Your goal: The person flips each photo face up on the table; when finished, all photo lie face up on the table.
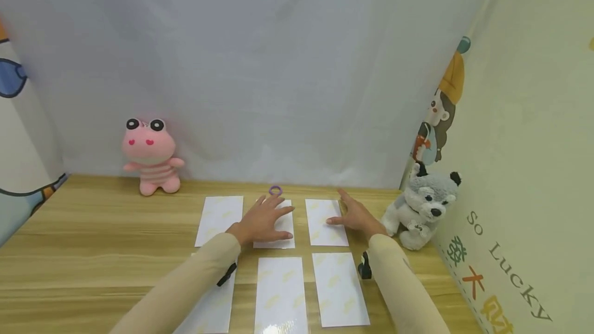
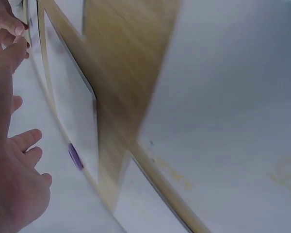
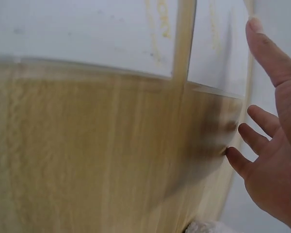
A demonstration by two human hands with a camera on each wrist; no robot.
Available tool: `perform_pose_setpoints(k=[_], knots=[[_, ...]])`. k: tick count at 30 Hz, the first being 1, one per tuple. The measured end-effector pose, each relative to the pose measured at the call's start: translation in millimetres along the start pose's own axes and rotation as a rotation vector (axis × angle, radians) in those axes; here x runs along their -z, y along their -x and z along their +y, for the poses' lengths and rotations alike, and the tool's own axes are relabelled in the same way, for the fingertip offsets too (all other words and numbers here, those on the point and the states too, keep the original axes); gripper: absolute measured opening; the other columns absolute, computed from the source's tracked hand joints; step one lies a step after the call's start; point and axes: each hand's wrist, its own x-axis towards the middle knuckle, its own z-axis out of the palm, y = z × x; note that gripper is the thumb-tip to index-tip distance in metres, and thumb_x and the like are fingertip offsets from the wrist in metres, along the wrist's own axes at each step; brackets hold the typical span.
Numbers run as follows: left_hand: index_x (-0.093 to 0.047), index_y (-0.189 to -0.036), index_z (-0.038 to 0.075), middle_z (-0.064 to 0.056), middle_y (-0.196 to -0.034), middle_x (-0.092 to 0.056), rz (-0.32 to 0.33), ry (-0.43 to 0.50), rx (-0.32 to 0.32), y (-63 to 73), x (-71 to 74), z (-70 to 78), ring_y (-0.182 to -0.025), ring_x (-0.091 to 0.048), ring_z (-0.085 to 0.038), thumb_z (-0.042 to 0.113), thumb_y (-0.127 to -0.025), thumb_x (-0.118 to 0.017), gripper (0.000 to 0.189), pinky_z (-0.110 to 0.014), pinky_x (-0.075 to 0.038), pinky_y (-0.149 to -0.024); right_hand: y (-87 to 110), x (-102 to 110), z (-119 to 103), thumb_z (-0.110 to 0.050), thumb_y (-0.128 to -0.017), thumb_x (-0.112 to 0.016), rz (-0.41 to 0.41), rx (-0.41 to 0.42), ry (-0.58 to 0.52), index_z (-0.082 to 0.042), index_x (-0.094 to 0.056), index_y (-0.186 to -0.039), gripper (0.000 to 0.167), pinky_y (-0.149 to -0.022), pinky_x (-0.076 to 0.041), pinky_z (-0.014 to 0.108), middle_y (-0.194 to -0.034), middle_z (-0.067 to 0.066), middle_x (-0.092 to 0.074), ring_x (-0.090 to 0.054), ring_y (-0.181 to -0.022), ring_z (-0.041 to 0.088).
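Observation:
Two rows of white cards with faint yellow print lie on the wooden table. My left hand (image 1: 266, 220), fingers spread, is over the back-row middle card (image 1: 274, 245) and holds nothing. A small purple ring (image 1: 276, 190) lies just beyond its fingertips. My right hand (image 1: 356, 215) is over the right edge of the back-row right card (image 1: 322, 223), its thumb reaching across it, nothing gripped. In the wrist views both the left hand (image 2: 19, 170) and the right hand (image 3: 276, 160) show loosely extended fingers. My left forearm partly hides the front-left card (image 1: 218, 303).
A pink plush frog (image 1: 150, 156) sits at the table's back left. At the right stands a grey and white plush dog (image 1: 422, 207), close to my right forearm. A white curtain (image 1: 260, 76) hangs behind the table (image 1: 93, 251), and a printed wall (image 1: 524, 169) borders its right side.

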Motion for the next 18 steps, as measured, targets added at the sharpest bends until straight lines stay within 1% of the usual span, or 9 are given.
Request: perform_pose_setpoints(k=[4,9,11,14,18], knots=[[-0.055,-0.142,0.013,-0.023,-0.147,-0.050,-0.032,-0.024,-0.016,-13.0,-4.0,14.0,-0.143,-0.039,-0.042,0.049,-0.086,-0.071,0.068,-0.062,-0.027,-0.116,-2.3,0.7,0.2,-0.037,-0.082,-0.082,-0.012,-0.017,0.003,-0.010,-0.015,-0.160,0.106,-0.117,-0.028,0.060,-0.159,0.026,-0.031,-0.032,-0.145,0.046],[-0.055,-0.143,0.017,-0.020,-0.149,-0.049,-0.102,-0.044,-0.018,-24.9,-11.4,28.2,-0.146,-0.035,-0.040,0.052,-0.087,-0.068,0.068,-0.060,-0.024,-0.119,-6.6,-1.7,2.0,-0.038,-0.084,-0.080,-0.014,-0.005,0.037,-0.010,-0.019,-0.160,0.102,-0.116,-0.029,0.061,-0.156,0.026,-0.036,-0.035,-0.143,0.048],[-0.054,-0.145,0.020,-0.018,-0.150,-0.049,-0.126,-0.063,-0.023,-28.4,-13.7,32.7,-0.147,-0.034,-0.039,0.055,-0.088,-0.065,0.067,-0.059,-0.022,-0.120,-7.6,-2.3,2.0,-0.038,-0.084,-0.080,-0.007,-0.001,0.041,-0.009,-0.021,-0.159,0.100,-0.115,-0.030,0.061,-0.156,0.026,-0.036,-0.036,-0.142,0.048],[-0.053,-0.145,0.022,-0.017,-0.149,-0.050,-0.144,-0.088,-0.033,-32.3,-16.0,38.7,-0.146,-0.036,-0.038,0.058,-0.090,-0.062,0.066,-0.059,-0.023,-0.120,-8.8,-3.6,1.3,-0.036,-0.084,-0.080,0.010,-0.004,0.049,-0.007,-0.025,-0.158,0.097,-0.115,-0.030,0.062,-0.156,0.026,-0.037,-0.037,-0.142,0.049],[-0.054,-0.144,0.024,-0.014,-0.149,-0.051,-0.178,-0.130,-0.036,-34.9,-17.3,43.3,-0.146,-0.037,-0.035,0.060,-0.092,-0.058,0.064,-0.058,-0.024,-0.120,-10.3,-6.6,-0.6,-0.035,-0.084,-0.080,0.031,-0.007,0.082,-0.006,-0.029,-0.156,0.093,-0.114,-0.028,0.065,-0.154,0.026,-0.040,-0.038,-0.141,0.048]])
